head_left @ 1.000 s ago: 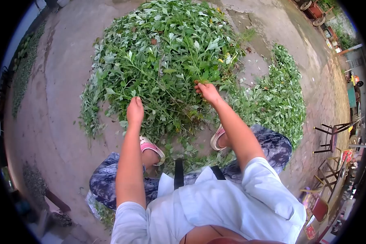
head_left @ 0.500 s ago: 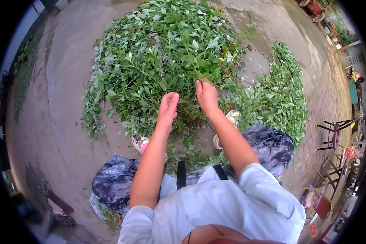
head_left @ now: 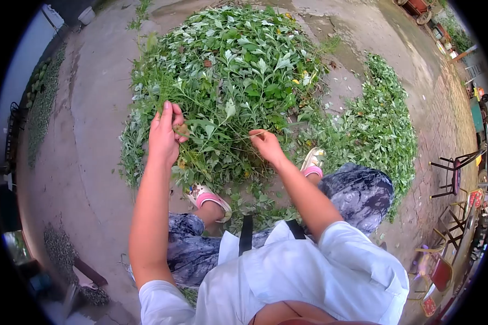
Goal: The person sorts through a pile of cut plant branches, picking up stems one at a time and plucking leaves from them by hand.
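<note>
In front of me lies a big heap of leafy green cuttings [head_left: 244, 70], with silvery undersides showing on many leaves. At its left side my left hand [head_left: 165, 135] is closed round a feathery light-green plant [head_left: 156, 89], whose fine tops rise past the fingers. A small brownish leaf [head_left: 182, 130] shows by its fingertips. My right hand [head_left: 267, 146] hovers over the heap's near edge, thumb and forefinger pinched on what looks like a thin plant stem. The hands are well apart.
A second, lower spread of cuttings [head_left: 385, 130] lies to the right. My feet in light clogs [head_left: 209, 199] flank the heap's near edge. Chairs [head_left: 454, 170] stand at far right, a white bucket [head_left: 86, 15] at top left. More greenery [head_left: 47, 103] lines the left wall.
My left hand has moved left and away from the right, now with the feathery plant in it. My right hand has come lower and nearer to me. The view has shifted slightly.
</note>
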`<state>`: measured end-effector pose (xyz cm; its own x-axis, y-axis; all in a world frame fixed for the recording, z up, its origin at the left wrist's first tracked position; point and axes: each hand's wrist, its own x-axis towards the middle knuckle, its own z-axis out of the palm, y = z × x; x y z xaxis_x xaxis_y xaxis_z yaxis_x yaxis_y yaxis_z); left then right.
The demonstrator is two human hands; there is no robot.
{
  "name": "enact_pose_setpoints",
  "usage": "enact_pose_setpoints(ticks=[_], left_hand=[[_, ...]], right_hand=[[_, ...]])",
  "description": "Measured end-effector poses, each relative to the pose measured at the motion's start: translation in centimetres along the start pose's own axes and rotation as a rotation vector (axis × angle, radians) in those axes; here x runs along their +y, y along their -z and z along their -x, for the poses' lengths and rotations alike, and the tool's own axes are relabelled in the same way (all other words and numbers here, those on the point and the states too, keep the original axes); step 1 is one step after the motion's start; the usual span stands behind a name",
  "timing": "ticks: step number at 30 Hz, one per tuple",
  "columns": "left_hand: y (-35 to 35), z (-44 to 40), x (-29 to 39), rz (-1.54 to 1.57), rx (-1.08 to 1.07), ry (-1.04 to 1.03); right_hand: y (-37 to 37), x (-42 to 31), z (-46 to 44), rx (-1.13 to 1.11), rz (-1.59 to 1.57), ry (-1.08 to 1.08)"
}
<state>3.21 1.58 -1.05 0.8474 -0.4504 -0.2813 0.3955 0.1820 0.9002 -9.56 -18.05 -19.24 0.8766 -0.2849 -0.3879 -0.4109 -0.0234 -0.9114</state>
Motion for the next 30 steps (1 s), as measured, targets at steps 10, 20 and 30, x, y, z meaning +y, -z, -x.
enact_pose_setpoints(ticks=[10,20,30], left_hand=[[-0.9,2.2,1.3,0.185,-0.102,-0.046],[14.5,13.5,9.8,-0.125,0.581,-0.555],[35.6,58.7,-12.6,-1.355,1.303,0.833]], right_hand=[[-7.2,-8.1,2.7,-0.419,-1.023,0.004],[0.8,-6.4,-0.3,0.065,-1.177,0.089],[0.1,-8.1,0.5,-0.157,-1.251,0.123]])
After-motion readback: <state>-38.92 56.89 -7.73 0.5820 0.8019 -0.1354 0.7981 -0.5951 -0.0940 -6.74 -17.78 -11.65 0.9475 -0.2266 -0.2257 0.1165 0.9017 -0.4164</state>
